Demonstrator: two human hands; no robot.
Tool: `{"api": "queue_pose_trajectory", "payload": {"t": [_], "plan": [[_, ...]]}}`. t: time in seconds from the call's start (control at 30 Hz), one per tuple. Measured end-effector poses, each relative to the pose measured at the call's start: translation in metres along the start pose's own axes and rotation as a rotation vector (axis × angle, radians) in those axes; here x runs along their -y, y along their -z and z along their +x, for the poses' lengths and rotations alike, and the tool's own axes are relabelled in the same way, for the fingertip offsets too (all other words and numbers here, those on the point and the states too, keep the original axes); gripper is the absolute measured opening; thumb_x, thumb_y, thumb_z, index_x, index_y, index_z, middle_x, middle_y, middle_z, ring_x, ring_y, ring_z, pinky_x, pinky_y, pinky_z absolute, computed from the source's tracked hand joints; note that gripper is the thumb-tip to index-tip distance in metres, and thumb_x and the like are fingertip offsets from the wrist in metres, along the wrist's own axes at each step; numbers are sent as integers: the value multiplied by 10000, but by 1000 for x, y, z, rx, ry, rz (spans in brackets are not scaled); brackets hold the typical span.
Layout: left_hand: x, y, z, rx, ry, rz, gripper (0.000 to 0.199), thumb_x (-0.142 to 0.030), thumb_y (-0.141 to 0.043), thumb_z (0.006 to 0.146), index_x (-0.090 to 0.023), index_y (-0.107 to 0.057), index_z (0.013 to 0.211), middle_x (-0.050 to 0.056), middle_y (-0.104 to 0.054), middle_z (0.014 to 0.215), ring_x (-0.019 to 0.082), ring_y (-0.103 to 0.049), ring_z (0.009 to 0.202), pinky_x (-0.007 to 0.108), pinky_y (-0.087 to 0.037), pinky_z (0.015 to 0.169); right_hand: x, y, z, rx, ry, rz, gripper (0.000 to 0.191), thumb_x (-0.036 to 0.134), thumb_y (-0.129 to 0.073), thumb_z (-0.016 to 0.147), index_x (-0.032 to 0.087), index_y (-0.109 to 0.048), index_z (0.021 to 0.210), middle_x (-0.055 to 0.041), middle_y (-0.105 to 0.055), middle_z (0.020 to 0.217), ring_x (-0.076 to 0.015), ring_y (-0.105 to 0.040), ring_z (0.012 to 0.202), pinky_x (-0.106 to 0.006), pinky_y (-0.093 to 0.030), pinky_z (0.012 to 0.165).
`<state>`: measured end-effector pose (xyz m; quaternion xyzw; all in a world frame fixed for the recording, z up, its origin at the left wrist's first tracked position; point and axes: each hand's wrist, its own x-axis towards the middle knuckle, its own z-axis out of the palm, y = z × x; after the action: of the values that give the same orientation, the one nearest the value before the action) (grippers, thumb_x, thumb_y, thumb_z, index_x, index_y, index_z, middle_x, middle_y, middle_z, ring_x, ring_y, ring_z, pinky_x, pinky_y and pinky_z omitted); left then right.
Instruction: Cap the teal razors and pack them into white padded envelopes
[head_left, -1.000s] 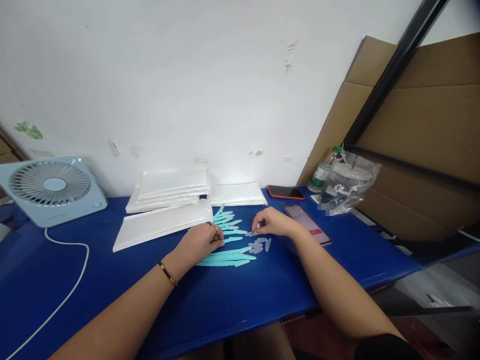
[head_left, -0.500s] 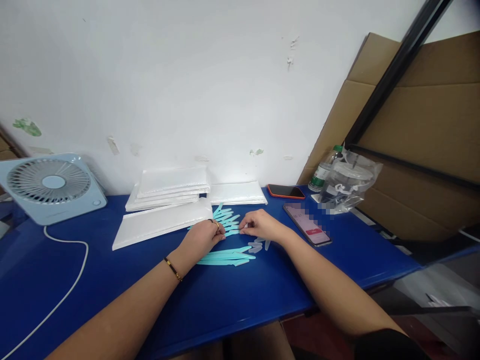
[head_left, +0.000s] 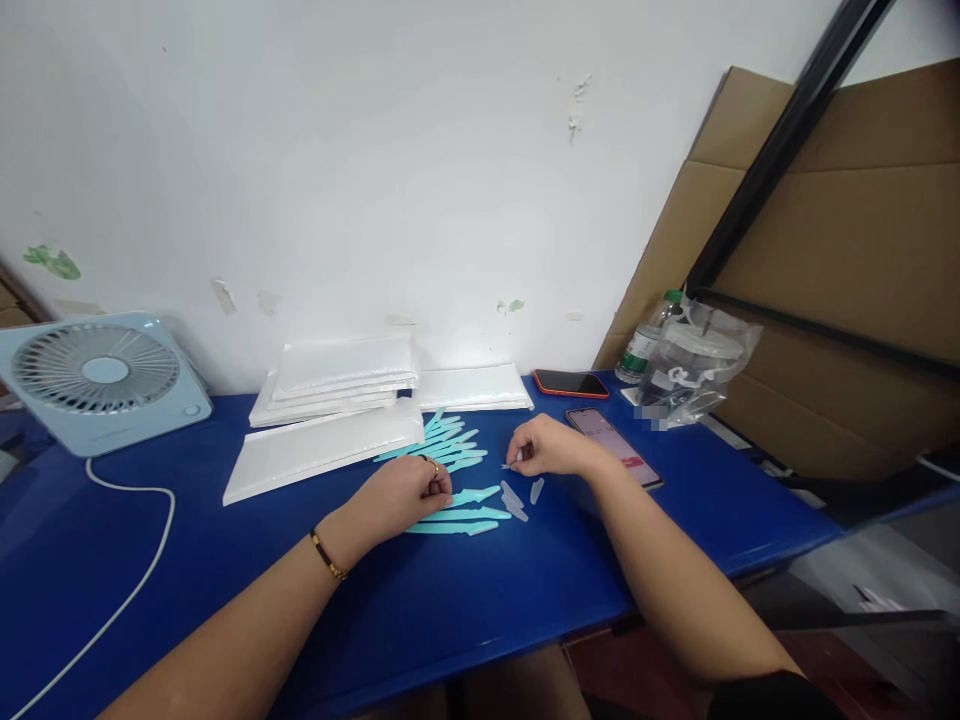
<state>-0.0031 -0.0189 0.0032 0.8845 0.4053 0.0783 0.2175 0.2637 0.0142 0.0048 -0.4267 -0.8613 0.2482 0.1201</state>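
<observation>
My left hand (head_left: 420, 492) is closed on a teal eyebrow razor (head_left: 477, 495), its blade end pointing right. Just below it, two more teal razors (head_left: 469, 515) lie on the blue table. A fanned row of similar razors (head_left: 461, 440) sits behind my left hand. My right hand (head_left: 536, 446) is pinched on a small clear blade cap (head_left: 506, 466), held off to the right of the razors. Several loose translucent caps (head_left: 513, 500) lie on the table between my hands, in front of my right one.
White padded envelopes (head_left: 330, 440) are stacked at the back left. A blue fan (head_left: 105, 375) with a white cable stands at far left. Two phones (head_left: 571, 383) lie at the right, near a bottle (head_left: 641, 345) and a bagged cup (head_left: 701, 360).
My left hand has come down from the fanned row to the front razors and gripped one. My right hand has moved right, away from the row, with a cap in its fingertips.
</observation>
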Motion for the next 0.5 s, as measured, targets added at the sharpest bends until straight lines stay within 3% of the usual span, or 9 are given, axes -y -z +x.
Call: {"api": "queue_pose_trajectory", "payload": {"t": [0.3,0.5], "plan": [[14,-11,9,-180,70,132,180,-278,-476,827,-197,-628,774,23,-639,795,139,-559,667,237,-384,576,0,-6,6,-22,49,87,210,326,-629,773,163,-726,864,-37,-708,788,-127,-608,664,-203,-427,582],[15,-15,13,-206,36,141,178,-279,-472,844,-206,-623,785,14,-633,795,144,-564,683,238,-392,592,4,-15,13,-30,122,72,182,308,-629,788,173,-720,870,-40,-685,828,-123,-594,689,-201,-420,594]]}}
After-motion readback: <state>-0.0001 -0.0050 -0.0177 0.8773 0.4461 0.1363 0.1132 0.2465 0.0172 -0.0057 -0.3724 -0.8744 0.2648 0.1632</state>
